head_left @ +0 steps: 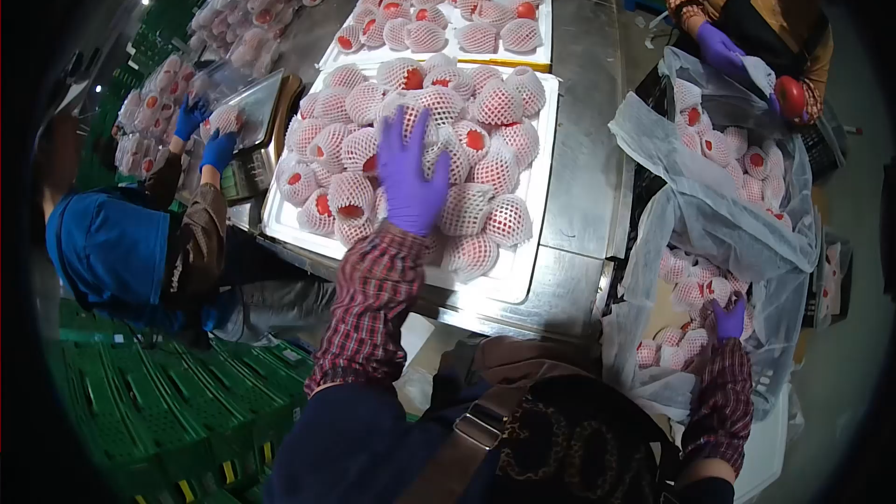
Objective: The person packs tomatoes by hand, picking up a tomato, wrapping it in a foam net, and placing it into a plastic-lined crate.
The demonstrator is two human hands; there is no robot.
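Observation:
My left hand [411, 168], in a purple glove, lies with fingers spread on top of netted red fruits [350, 196] heaped in a white foam tray [509, 285] on the metal table. My right hand [728, 319], gloved in purple too, reaches down into a lined crate at the lower right and touches netted fruits [686, 291] there. Its fingertips are among the fruits, and whether they grip one is hard to make out. White foam nets with red patches of fruit showing cover the pieces in both places.
A second foam tray [551, 0] of netted fruits sits behind the first on the metal table [583, 131]. One co-worker at the left handles a bagged fruit; another at the upper right holds a bare red fruit [791, 98]. Green crates [168, 411] stand at lower left.

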